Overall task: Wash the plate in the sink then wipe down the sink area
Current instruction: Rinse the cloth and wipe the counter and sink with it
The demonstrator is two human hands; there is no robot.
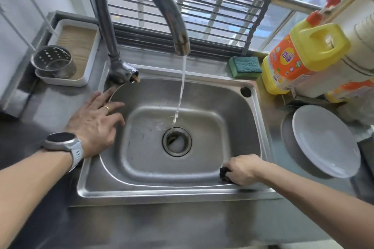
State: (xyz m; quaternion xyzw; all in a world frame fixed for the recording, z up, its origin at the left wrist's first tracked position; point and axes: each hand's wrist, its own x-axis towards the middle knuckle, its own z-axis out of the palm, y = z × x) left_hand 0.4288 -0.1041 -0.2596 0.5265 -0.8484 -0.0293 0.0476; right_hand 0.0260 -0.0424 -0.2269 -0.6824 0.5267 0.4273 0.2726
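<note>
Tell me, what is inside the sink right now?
Water from the tap runs into the drain of the sink. The right hand grips a dark cloth at its near right corner. No plate inside; most of the cloth is hidden by the hand.

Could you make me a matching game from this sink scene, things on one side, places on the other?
Things:
1. white plate
2. green sponge
3. dark cloth
4. perforated metal cup

Places:
A. in the white tray, left of the tap
B. counter right of the sink
C. gripped by the right hand
D. behind the sink, beside the yellow bottle

Pairs: 1-B, 2-D, 3-C, 4-A
</note>
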